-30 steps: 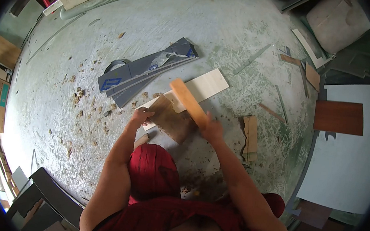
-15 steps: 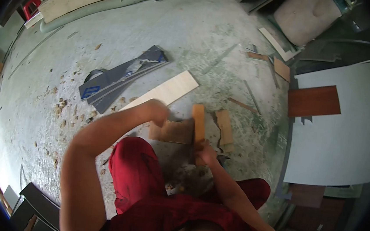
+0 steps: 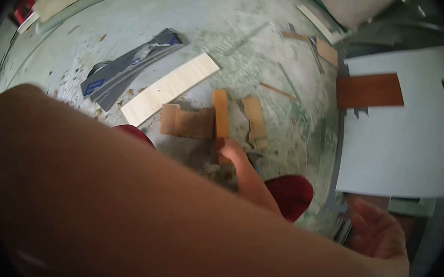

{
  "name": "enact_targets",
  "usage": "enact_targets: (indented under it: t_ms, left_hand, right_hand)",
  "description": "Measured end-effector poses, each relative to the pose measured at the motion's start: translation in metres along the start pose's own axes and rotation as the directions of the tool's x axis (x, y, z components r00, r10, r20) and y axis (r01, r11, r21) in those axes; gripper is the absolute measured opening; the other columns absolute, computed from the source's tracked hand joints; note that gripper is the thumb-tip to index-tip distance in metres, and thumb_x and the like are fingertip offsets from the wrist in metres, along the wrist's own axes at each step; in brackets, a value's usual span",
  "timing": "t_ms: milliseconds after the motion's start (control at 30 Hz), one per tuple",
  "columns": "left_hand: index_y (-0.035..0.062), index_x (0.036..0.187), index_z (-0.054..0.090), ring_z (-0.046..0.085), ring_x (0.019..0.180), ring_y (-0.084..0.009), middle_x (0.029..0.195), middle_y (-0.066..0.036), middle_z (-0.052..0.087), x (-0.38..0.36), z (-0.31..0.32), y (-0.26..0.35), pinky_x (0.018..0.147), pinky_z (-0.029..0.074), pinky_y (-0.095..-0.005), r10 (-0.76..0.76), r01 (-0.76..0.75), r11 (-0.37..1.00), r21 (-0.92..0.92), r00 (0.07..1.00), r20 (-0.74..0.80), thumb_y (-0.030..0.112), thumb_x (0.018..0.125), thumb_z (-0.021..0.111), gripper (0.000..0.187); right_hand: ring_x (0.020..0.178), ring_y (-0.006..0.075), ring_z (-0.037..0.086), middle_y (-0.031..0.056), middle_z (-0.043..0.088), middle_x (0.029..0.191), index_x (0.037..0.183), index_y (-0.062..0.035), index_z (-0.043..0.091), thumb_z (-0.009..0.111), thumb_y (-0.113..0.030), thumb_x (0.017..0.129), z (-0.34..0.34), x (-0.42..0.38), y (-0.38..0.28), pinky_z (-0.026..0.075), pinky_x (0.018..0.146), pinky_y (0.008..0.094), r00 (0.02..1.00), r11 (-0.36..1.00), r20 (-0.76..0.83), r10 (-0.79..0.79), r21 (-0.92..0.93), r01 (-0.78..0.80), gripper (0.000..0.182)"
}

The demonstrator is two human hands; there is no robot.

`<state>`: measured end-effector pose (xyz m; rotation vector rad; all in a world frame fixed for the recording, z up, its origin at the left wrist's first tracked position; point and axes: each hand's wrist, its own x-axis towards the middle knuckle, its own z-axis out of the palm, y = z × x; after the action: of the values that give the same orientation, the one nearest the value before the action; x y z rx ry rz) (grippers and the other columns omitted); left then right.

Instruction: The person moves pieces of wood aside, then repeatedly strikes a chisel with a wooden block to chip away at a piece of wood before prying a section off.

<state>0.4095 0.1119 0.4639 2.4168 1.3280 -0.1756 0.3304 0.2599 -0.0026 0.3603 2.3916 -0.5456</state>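
My right hand [image 3: 230,150] grips the near end of an orange-brown wooden block [image 3: 220,112] with its fingers closed. Against the block's left side lies a brown piece of board [image 3: 187,123] with a jagged edge. A broken tan board piece [image 3: 255,121] rests just right of the block. My left forearm sweeps across the whole lower view and hides my lap. At its end, my left hand [image 3: 380,234] hangs at lower right, slightly blurred, its fingers loosely curled and apart with nothing visible in them. It is nearest to the stacked panels.
A pale plank [image 3: 171,89] and dark grey strips [image 3: 130,67] lie on the concrete floor beyond my hands. At right is a large light-grey panel [image 3: 395,148] with a reddish-brown board [image 3: 369,92] on it. Thin scraps [image 3: 279,92] are scattered farther off.
My left hand has swung from beside the brown board across my body to the lower right. My right hand still holds the wooden block. The view has shifted slightly.
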Motion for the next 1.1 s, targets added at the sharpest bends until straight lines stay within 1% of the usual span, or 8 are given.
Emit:
enact_targets:
  t_ms: [67, 433, 533, 767, 800, 867, 1000, 1100]
  left_hand:
    - [0.0111, 0.104, 0.067, 0.057, 0.100, -0.0366, 0.105, -0.015, 0.062, 0.001, 0.006, 0.004, 0.071, 0.053, -0.0561, -0.035, 0.035, 0.999, -0.024, 0.999, 0.021, 0.033, 0.070, 0.068, 0.040]
    - [0.0082, 0.102, 0.067, 0.056, 0.099, -0.0374, 0.103, -0.016, 0.061, 0.005, 0.021, 0.014, 0.071, 0.052, -0.0571, -0.118, 0.115, 0.993, 0.028, 0.986, 0.122, 0.028, 0.070, 0.066, 0.038]
    - [0.0074, 0.102, 0.067, 0.056, 0.099, -0.0376, 0.103, -0.016, 0.061, 0.002, 0.021, 0.012, 0.071, 0.052, -0.0574, -0.127, 0.124, 0.992, 0.034, 0.983, 0.130, 0.027, 0.071, 0.065, 0.037]
    - [0.0056, 0.101, 0.066, 0.056, 0.098, -0.0380, 0.102, -0.016, 0.061, -0.032, 0.038, 0.014, 0.071, 0.052, -0.0581, -0.232, 0.246, 0.965, -0.086, 0.961, 0.147, 0.024, 0.071, 0.064, 0.036]
    - [0.0053, 0.101, 0.066, 0.056, 0.098, -0.0381, 0.102, -0.016, 0.061, -0.040, 0.043, 0.017, 0.071, 0.052, -0.0582, -0.261, 0.279, 0.949, -0.146, 0.956, 0.131, 0.024, 0.071, 0.064, 0.036]
    - [0.0048, 0.101, 0.066, 0.056, 0.098, -0.0382, 0.101, -0.016, 0.061, -0.053, 0.052, 0.020, 0.071, 0.052, -0.0584, -0.286, 0.300, 0.916, -0.268, 0.954, 0.093, 0.023, 0.071, 0.063, 0.035]
    - [0.0038, 0.101, 0.066, 0.056, 0.098, -0.0385, 0.101, -0.016, 0.061, -0.071, 0.058, 0.034, 0.071, 0.051, -0.0588, -0.389, 0.382, 0.849, -0.365, 0.919, 0.057, 0.021, 0.071, 0.063, 0.034]
    - [0.0030, 0.100, 0.066, 0.056, 0.097, -0.0387, 0.100, -0.017, 0.061, -0.084, 0.064, 0.037, 0.071, 0.051, -0.0591, -0.434, 0.437, 0.825, -0.358, 0.896, 0.094, 0.020, 0.071, 0.062, 0.034]
  right_hand:
    - [0.105, 0.0345, 0.056, 0.0193, 0.060, 0.112, 0.109, -0.0037, 0.061, 0.057, -0.017, 0.079, -0.005, -0.019, -0.006, 0.047, 0.086, 0.0432, 0.996, 0.983, -0.044, 0.081, 0.171, -0.072, 0.033]
    - [0.099, 0.0308, 0.060, 0.0173, 0.063, 0.108, 0.105, -0.0038, 0.066, 0.065, -0.020, 0.078, -0.043, -0.056, -0.026, 0.049, 0.083, 0.0392, 0.993, 0.992, 0.068, 0.094, 0.081, -0.099, 0.032]
    - [0.102, 0.0293, 0.061, 0.0133, 0.064, 0.109, 0.107, -0.0050, 0.065, 0.062, -0.018, 0.078, -0.017, -0.045, -0.020, 0.050, 0.084, 0.0402, 0.979, 0.926, -0.065, 0.191, 0.344, -0.158, 0.031]
    - [0.094, 0.0294, 0.063, 0.0172, 0.065, 0.101, 0.094, -0.0034, 0.068, 0.070, -0.022, 0.069, -0.014, -0.019, -0.025, 0.051, 0.077, 0.0388, 0.997, 0.991, -0.072, 0.024, 0.130, -0.015, 0.032]
    - [0.086, 0.0327, 0.064, 0.0181, 0.066, 0.094, 0.089, -0.0029, 0.068, 0.057, -0.025, 0.077, 0.020, 0.020, -0.005, 0.050, 0.070, 0.0438, 0.982, 0.984, -0.101, -0.158, 0.069, 0.165, 0.027]
    - [0.081, 0.0343, 0.063, 0.0198, 0.065, 0.085, 0.090, -0.0032, 0.066, 0.055, -0.022, 0.078, 0.035, 0.018, 0.006, 0.049, 0.065, 0.0441, 0.971, 0.951, -0.207, -0.124, 0.253, 0.175, 0.025]
    - [0.110, 0.0298, 0.056, 0.0163, 0.060, 0.117, 0.121, -0.0032, 0.056, 0.069, -0.018, 0.072, -0.024, -0.009, -0.015, 0.045, 0.091, 0.0380, 0.982, 0.972, -0.011, -0.191, 0.135, 0.191, 0.053]
    - [0.112, 0.0322, 0.054, 0.0169, 0.059, 0.118, 0.123, -0.0035, 0.055, 0.070, -0.023, 0.074, -0.005, 0.007, -0.003, 0.044, 0.093, 0.0399, 0.997, 0.989, 0.052, -0.056, 0.141, 0.048, 0.055]
